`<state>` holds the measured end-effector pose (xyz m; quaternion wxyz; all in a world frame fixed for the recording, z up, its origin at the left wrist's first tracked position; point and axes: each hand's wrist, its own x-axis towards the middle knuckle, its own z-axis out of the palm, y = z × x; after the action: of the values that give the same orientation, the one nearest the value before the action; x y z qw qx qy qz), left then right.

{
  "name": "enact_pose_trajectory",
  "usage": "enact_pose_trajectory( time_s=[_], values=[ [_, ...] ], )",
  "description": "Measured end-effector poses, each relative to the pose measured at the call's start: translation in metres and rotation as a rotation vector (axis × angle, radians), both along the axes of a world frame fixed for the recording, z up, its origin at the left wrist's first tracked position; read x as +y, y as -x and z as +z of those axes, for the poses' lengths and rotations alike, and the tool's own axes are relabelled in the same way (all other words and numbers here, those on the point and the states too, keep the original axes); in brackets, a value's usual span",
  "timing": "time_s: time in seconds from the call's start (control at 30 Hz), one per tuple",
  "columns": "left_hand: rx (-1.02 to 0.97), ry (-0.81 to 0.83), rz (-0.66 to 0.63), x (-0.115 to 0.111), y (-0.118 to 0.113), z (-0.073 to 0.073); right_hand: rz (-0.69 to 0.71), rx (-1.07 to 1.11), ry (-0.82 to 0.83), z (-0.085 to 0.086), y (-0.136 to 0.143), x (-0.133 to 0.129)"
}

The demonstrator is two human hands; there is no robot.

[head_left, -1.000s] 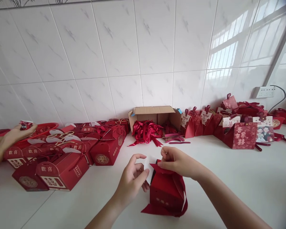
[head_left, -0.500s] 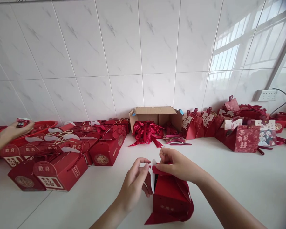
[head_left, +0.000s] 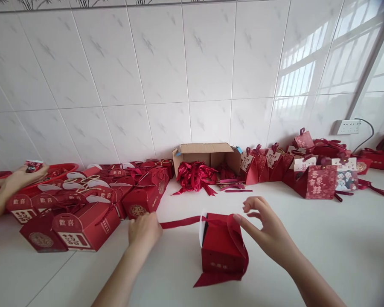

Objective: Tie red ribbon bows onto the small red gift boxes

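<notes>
A small red gift box (head_left: pixel 222 245) stands on the white table in front of me, its white-lined end flap raised on the left. A red ribbon (head_left: pixel 181 222) runs across its top and stretches taut to the left. My left hand (head_left: pixel 144 228) is closed round the ribbon's far end, well away from the box. At the box's upper right, my right hand (head_left: pixel 265 228) has its fingers apart, and its thumb tip touches the top near the ribbon. Another ribbon tail (head_left: pixel 209 279) lies along the box's near bottom edge.
Several red gift boxes (head_left: pixel 86 226) crowd the left side. A cardboard box (head_left: pixel 206 148) holds a pile of red ribbons (head_left: pixel 195 177) against the tiled wall. More decorated boxes (head_left: pixel 321 182) stand at right. At far left, another person's hand (head_left: pixel 22 177) holds a small packet (head_left: pixel 34 166).
My left hand has moved left from the flap, drawing the ribbon out straight. My right hand has shifted right, its fingers opening. The other person's hand still holds the packet.
</notes>
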<state>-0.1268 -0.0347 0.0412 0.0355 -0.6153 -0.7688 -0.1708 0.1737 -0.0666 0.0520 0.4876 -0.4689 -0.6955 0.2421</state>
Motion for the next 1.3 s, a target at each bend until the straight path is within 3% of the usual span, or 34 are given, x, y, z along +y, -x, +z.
enact_pose_trajectory(
  time_s=[0.07,0.1,0.17,0.27,0.33,0.47,0.57,0.73,0.9,1.07,1.17,1.3],
  values=[
    [-0.010,-0.136,0.011,0.003,0.005,0.003,0.068,0.054,0.140,-0.013,-0.007,-0.008],
    [-0.088,-0.206,-0.061,0.003,0.003,0.004,0.126,0.075,0.218,-0.018,-0.008,-0.011],
    [-0.384,-0.253,-0.331,0.000,-0.012,0.003,0.232,0.109,0.350,-0.027,-0.009,-0.013],
    [-0.867,-0.042,-0.736,-0.012,-0.041,-0.001,0.318,0.209,0.457,-0.034,-0.006,-0.010],
    [-1.044,0.067,-0.835,-0.021,-0.056,-0.003,0.360,0.271,0.497,-0.034,-0.003,-0.008],
    [-1.218,0.124,-0.760,-0.030,-0.063,0.000,0.423,0.301,0.543,-0.028,-0.004,-0.005],
    [-1.208,0.070,-0.707,-0.029,-0.056,0.003,0.414,0.294,0.544,-0.022,-0.008,-0.002],
    [-1.036,0.079,-0.700,-0.028,-0.048,0.009,0.291,0.135,0.490,-0.007,-0.016,0.003],
    [-1.182,0.200,-0.584,-0.022,-0.045,0.008,0.095,-0.084,0.321,0.003,-0.019,0.008],
    [-1.416,0.444,-0.496,-0.015,-0.045,0.001,-0.117,-0.227,0.175,-0.015,-0.017,0.013],
    [-1.317,0.506,-0.481,-0.015,-0.047,-0.003,-0.170,-0.285,0.150,-0.037,-0.012,0.014],
    [-1.130,0.566,-0.486,-0.014,-0.049,-0.007,-0.140,-0.362,0.121,-0.057,-0.005,0.015]
  ],
)
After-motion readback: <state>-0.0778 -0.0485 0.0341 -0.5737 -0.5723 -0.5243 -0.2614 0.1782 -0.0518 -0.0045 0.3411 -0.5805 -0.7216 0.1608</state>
